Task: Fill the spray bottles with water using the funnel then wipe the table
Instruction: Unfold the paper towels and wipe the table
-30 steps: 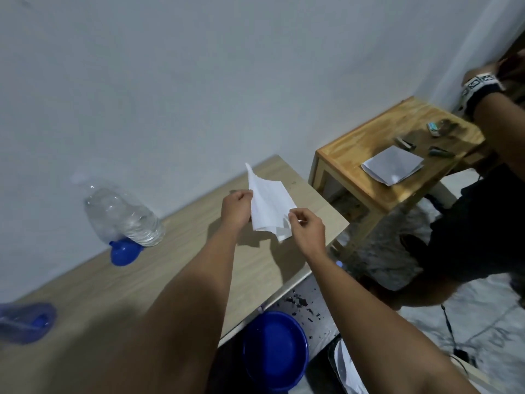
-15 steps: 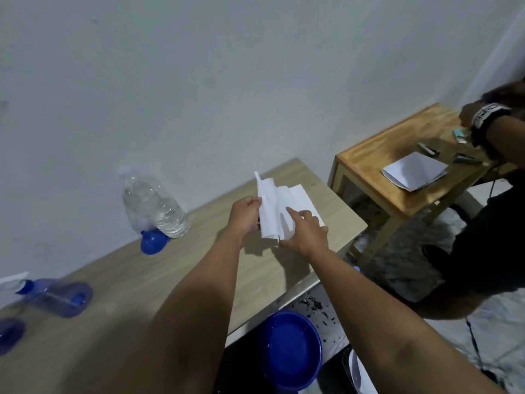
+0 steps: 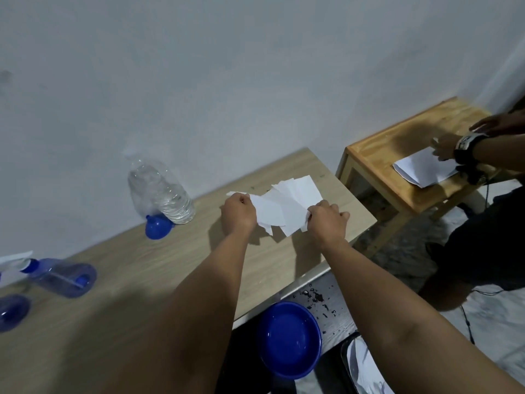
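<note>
A white paper tissue [image 3: 287, 206] is stretched between my two hands just above the light wooden table [image 3: 176, 257]. My left hand [image 3: 238, 214] grips its left end and my right hand [image 3: 326, 223] pinches its right end. A clear water bottle [image 3: 159, 191] stands near the wall with a blue funnel [image 3: 157, 227] lying at its foot. A blue spray bottle [image 3: 61, 275] sits at the table's left, and a second blue bottle [image 3: 12, 311] shows at the left edge.
A blue basin [image 3: 289, 339] sits on the floor below the table's front edge, beside dark wet spots. To the right stands a small wooden stool [image 3: 377, 155] holding white paper [image 3: 420, 169], with another person's hands over it.
My hands have moved apart and spread the tissue out flat between them. The view has swung left, bringing the spray bottles into sight. The other person's hands moved down onto the stool's paper.
</note>
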{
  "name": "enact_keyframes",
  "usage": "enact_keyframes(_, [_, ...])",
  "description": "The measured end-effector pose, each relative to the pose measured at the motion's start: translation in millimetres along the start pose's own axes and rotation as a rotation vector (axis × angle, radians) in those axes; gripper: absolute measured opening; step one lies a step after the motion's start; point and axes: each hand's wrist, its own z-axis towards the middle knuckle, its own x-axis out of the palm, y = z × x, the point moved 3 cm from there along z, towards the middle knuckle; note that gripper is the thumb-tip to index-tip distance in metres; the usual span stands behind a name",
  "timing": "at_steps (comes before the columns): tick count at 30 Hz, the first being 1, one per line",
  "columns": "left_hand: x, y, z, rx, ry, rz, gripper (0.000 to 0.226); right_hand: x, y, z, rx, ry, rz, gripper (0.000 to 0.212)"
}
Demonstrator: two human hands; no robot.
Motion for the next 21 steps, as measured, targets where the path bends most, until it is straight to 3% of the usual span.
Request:
enact_keyframes(3, [-10.8, 10.2, 1.8, -0.019, -0.008, -0.008, 0.030, 5.5, 7.5, -0.8, -0.109, 0.179, -0.054, 0.025])
enact_keyframes(6, [-28.6, 25.1, 2.9, -0.044, -0.020, -0.047, 0.028, 5.2, 20.3, -8.5, -0.137, 0.325, -0.121, 0.053])
enact_keyframes(8, [-44.7, 36.6, 2.1, -0.056, -0.021, -0.061, 0.027, -1.3, 33.6, -15.5, -0.146, 0.309, -0.127, 0.066])
enact_keyframes(10, [-62.0, 49.1, 1.5, -0.066, -0.026, -0.075, 0.029, -7.5, 52.8, -23.3, -0.134, 0.195, -0.058, 0.061])
enact_keyframes(13, [-86.0, 64.0, -1.8, -0.086, 0.003, -0.118, 0.026, -10.9, 90.6, -35.5, -0.051, 0.119, 0.342, 0.039])
enact_keyframes(14, [-93.4, 67.3, -3.0, -0.083, 0.024, -0.143, 0.024, -8.6, 107.1, -39.0, -0.028, 0.194, 0.491, 0.035])
enact_keyframes(18, [-123.7, 82.8, -8.3, -0.066, 0.099, -0.230, 0.016, 0.5, 171.8, -61.2, 0.073, 0.479, 0.883, 0.055])
enact_keyframes(21, [-154.1, 102.9, -6.2, -0.065, 0.111, -0.230, 0.016, 10.1, 205.3, -72.8, 0.192, 0.573, 1.106, 0.045])
